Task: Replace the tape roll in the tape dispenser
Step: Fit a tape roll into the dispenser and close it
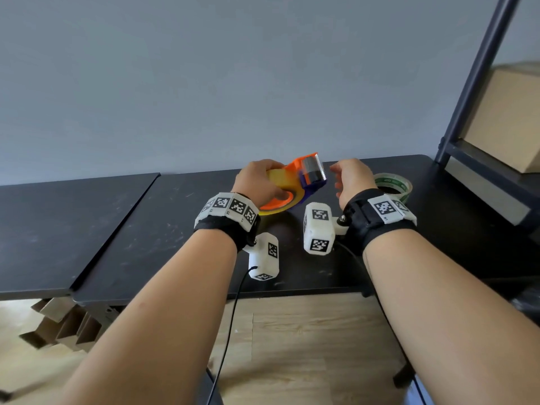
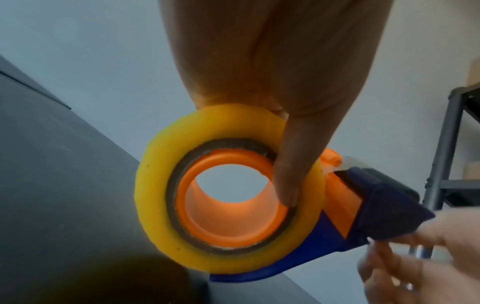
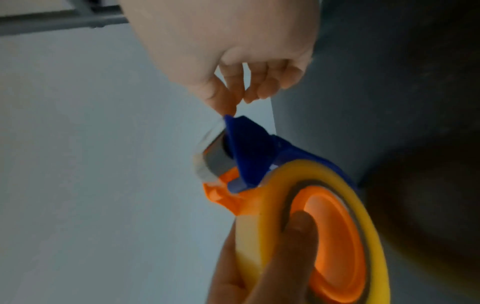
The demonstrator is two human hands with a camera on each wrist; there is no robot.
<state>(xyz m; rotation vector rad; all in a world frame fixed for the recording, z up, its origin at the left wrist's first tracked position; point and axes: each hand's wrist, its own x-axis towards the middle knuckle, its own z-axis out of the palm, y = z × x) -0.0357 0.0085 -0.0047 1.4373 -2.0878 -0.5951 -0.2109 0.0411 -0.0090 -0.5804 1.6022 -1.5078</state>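
Note:
My left hand (image 1: pixel 257 179) grips an orange and blue tape dispenser (image 1: pixel 309 182) just above the black table (image 1: pixel 175 229). A yellow tape roll (image 2: pixel 155 205) sits on its orange hub. My left thumb (image 2: pixel 288 174) presses on the roll's side and reaches into the core, while the fingers wrap over the top. The toothed cutter end points to the right. My right hand (image 3: pixel 241 98) hovers at that end with loosely curled fingers, the thumb tip touching the blue nose (image 3: pixel 249 148). I see nothing held in it.
A second tape roll (image 1: pixel 404 185) with green print lies flat on the table behind my right wrist. A dark metal shelf rack (image 1: pixel 473 83) holding a cardboard box (image 1: pixel 508 118) stands at the right. Folded cardboard (image 1: pixel 64 325) leans under the table at the left.

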